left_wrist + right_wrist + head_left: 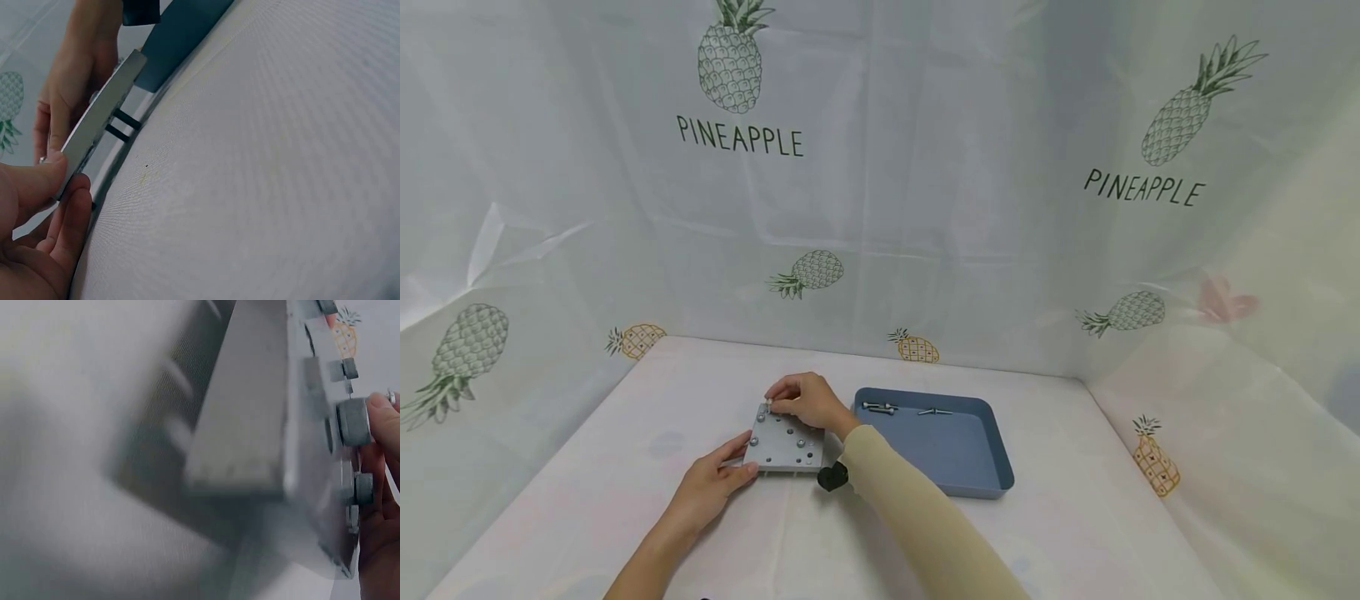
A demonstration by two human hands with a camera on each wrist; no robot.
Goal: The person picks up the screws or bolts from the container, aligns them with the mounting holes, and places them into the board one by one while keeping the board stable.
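Note:
A flat grey metal plate [781, 450] with several holes is held a little above the table. My left hand [706, 490] grips its near left edge, with the thumb [37, 178] on top and the fingers [70, 222] underneath. At the plate's far left corner, my right hand [808, 400] pinches a small silver bolt [768, 402] between thumb and fingertips. Whether that bolt sits in a hole is hidden. Several other bolts [354, 422] stand in the plate, heads up. Dark shanks [124, 126] stick out below it.
A blue-grey tray [940, 454] stands right of the plate, with several loose bolts [880, 407] near its far side. A black object [832, 477] shows beside the right wrist. Pineapple-printed sheeting [917, 208] rises behind the table.

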